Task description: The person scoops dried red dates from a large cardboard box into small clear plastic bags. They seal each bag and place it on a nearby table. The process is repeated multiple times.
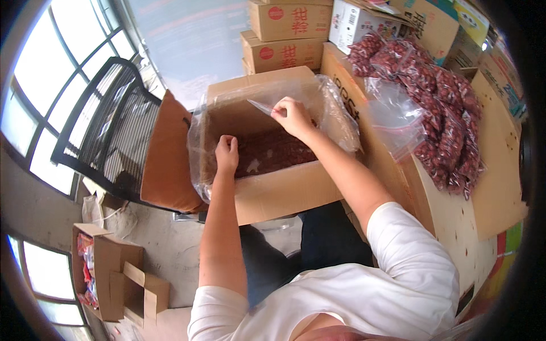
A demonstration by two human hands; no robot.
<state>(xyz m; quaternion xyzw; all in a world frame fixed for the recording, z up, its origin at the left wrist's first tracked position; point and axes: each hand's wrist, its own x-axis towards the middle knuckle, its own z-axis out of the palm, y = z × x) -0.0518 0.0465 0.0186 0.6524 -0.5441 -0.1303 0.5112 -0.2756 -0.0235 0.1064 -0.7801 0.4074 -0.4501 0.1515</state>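
An open cardboard box (281, 187) with a clear plastic liner (337, 111) stands before me, and many dark red dried fruits, perhaps jujubes, (273, 149) lie inside it. My right hand (292, 115) is over the box, its thumb and fingers pinching a thin clear plastic piece (259, 105), perhaps a bag edge. Over the left part of the box is my left hand (227, 153), fingers curled; whether it grips anything is unclear. To the right, filled clear bags of the red fruit (439, 98) lie heaped beside flat, clear zip bags (394, 115).
A mesh-backed chair (115, 128) with an orange-brown cushion (170, 157) is at the left. Stacked cartons (290, 19) stand behind the box. Low on the left are a carton of colourful packets (102, 273) and a small open box (149, 294). A flat cardboard sheet (499, 170) lies far right.
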